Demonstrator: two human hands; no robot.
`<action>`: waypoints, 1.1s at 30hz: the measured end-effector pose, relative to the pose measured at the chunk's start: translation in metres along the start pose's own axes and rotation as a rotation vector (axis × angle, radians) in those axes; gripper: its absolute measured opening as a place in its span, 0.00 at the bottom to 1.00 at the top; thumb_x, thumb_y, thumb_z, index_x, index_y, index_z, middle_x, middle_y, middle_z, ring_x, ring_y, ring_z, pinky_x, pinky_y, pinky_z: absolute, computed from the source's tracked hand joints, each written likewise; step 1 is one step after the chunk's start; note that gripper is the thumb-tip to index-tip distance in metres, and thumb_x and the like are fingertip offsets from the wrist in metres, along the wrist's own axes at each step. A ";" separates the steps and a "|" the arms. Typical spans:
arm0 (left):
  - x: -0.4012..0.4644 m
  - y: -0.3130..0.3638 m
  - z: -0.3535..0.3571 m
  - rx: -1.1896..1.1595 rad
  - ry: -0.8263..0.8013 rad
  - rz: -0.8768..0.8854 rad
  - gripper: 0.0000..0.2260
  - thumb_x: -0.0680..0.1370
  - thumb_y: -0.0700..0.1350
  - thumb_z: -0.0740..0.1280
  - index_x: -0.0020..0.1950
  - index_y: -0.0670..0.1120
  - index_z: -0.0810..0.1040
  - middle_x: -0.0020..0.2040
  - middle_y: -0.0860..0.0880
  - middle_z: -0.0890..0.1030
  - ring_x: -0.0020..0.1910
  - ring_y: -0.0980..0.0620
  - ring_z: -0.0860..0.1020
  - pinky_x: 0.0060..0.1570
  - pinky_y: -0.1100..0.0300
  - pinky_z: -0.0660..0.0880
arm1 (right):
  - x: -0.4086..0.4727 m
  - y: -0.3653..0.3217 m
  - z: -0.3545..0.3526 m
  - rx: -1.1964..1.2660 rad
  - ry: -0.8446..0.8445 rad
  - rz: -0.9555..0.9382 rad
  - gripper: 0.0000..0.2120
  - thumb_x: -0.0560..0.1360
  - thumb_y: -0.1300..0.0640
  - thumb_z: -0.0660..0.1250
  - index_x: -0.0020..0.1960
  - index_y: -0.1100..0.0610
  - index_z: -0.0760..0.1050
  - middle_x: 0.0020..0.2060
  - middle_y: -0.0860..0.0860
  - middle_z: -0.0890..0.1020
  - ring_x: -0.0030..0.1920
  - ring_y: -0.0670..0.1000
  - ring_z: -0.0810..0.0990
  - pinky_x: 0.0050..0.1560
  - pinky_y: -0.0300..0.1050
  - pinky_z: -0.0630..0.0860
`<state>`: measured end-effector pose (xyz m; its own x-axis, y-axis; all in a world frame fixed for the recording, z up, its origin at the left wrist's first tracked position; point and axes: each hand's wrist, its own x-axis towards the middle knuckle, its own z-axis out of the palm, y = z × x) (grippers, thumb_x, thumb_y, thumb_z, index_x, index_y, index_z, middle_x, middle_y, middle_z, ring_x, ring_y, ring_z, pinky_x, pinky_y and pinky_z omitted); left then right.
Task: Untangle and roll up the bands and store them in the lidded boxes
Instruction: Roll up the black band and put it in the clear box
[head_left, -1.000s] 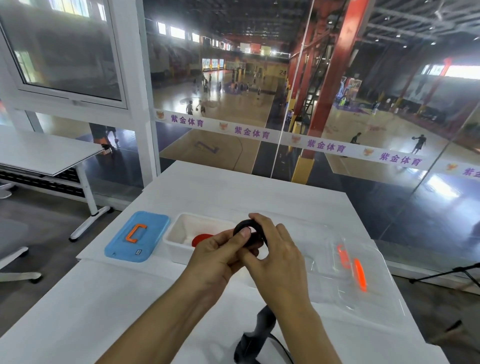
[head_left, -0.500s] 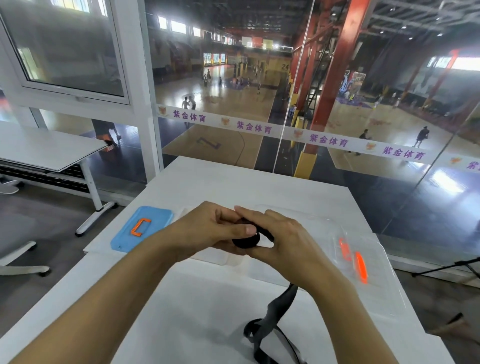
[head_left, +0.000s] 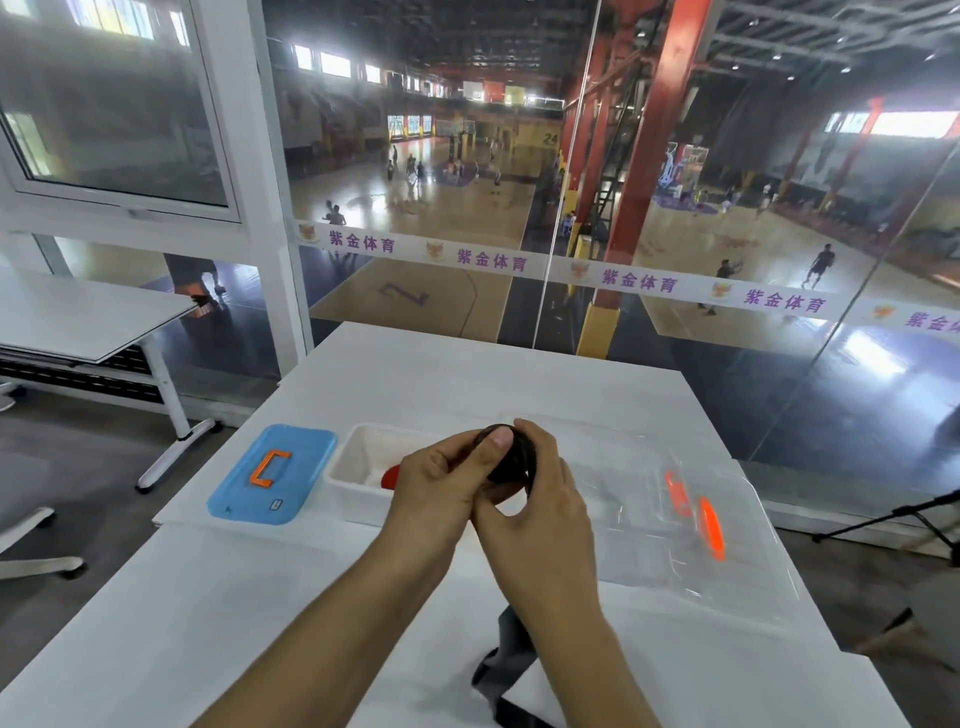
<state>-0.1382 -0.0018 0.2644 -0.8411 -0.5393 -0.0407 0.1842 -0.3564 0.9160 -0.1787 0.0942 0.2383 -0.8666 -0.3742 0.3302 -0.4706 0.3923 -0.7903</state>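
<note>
A black band (head_left: 511, 460), partly rolled into a coil, trails down to the worktop's near edge, before an open white box (head_left: 358, 467) holding a red roll (head_left: 390, 476).

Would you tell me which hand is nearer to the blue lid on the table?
Left. The left hand is right of the blue lid, beyond the white box; the right hand lies farther right.

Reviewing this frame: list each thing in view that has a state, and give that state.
Black band: partly rolled into a coil held by both hands, loose tail hanging to the table.
Left hand: gripping the coil, thumb on top.
Right hand: wrapped around the coil.
White box: open, something red inside.
Blue lid: off, flat on the table left of the white box.
Clear lid: lying on the table, right of the hands.
</note>
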 end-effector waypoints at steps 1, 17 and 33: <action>-0.001 -0.003 0.002 0.005 0.017 -0.003 0.06 0.78 0.43 0.71 0.52 0.44 0.87 0.50 0.44 0.88 0.51 0.46 0.87 0.49 0.59 0.83 | -0.002 -0.001 0.003 -0.006 0.037 0.011 0.27 0.76 0.41 0.67 0.72 0.35 0.63 0.58 0.38 0.76 0.54 0.41 0.77 0.60 0.48 0.78; 0.007 0.039 -0.044 0.546 -0.447 -0.140 0.13 0.76 0.42 0.73 0.60 0.43 0.84 0.53 0.45 0.88 0.53 0.47 0.86 0.54 0.55 0.83 | 0.034 0.005 -0.041 -0.386 -0.471 -0.305 0.29 0.79 0.46 0.71 0.77 0.33 0.65 0.51 0.43 0.79 0.53 0.47 0.79 0.57 0.49 0.78; -0.001 0.015 -0.031 0.094 -0.169 -0.026 0.15 0.71 0.47 0.73 0.56 0.44 0.87 0.53 0.41 0.87 0.53 0.41 0.86 0.53 0.55 0.83 | 0.015 0.008 -0.039 0.010 -0.354 -0.149 0.28 0.75 0.49 0.76 0.69 0.35 0.68 0.38 0.27 0.76 0.38 0.40 0.75 0.41 0.32 0.71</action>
<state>-0.1186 -0.0299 0.2664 -0.9200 -0.3920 -0.0040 0.1200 -0.2913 0.9491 -0.2018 0.1248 0.2575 -0.6765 -0.6946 0.2447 -0.5843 0.3041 -0.7524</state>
